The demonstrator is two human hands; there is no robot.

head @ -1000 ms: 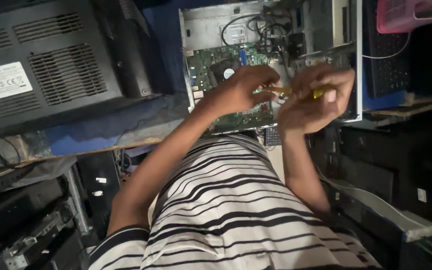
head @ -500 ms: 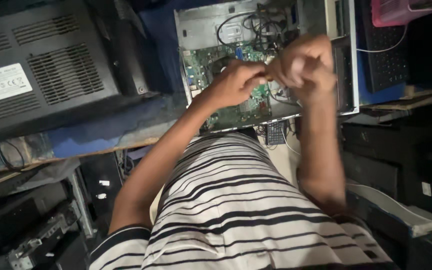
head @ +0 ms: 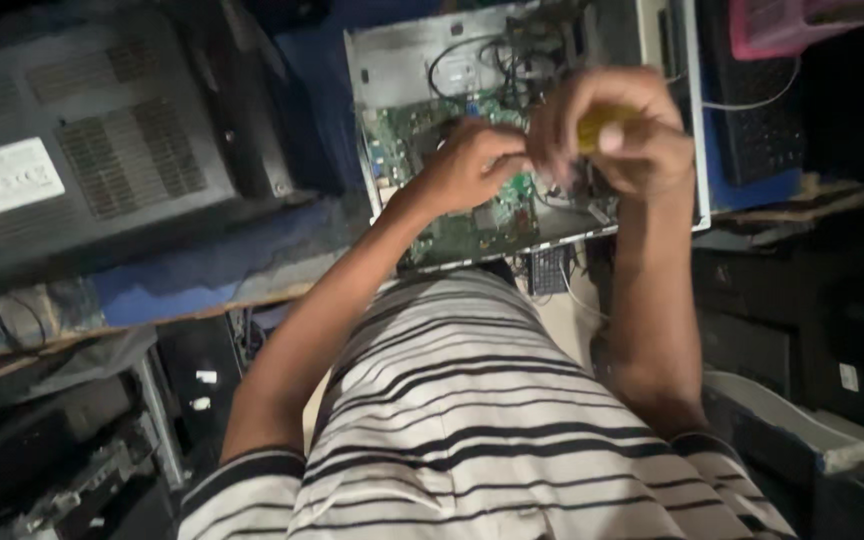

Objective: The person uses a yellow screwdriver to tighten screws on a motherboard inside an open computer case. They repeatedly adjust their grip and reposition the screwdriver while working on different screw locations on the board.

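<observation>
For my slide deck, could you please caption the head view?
Right hand grips a yellow-handled tool beside the left hand over an open computer case.

White rectangular label on black casing, left.

Count: 2 hands, left hand and right hand. 1 yellow-handled screwdriver. 1 open computer case, 1 green motherboard inside. 1 large dark device on the left. 1 pink basket. 1 black keyboard.
</observation>
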